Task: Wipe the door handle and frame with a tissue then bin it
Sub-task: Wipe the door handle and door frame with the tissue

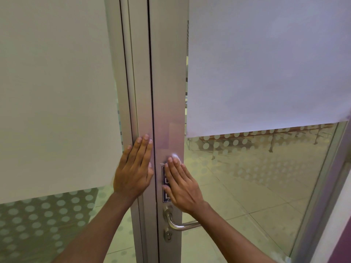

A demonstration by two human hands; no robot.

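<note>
A glass door with a silver metal frame (167, 82) fills the view. My right hand (182, 185) lies flat on the frame above the handle and presses a white tissue (175, 156) against the metal; only a bit of tissue shows past my fingertips. My hand partly covers a dark blue sign (164, 179) on the frame. The steel lever handle (175, 223) sits just below my right wrist, with a keyhole (168, 235) under it. My left hand (133, 168) rests flat and empty on the neighbouring frame post (137, 82), fingers pointing up.
White paper sheets (266, 63) cover the upper glass on both sides. Below them the glass has a dotted frosted pattern (41, 224). Tiled floor and table legs (273, 141) show through the right pane. A purple wall edge (341, 243) stands at far right.
</note>
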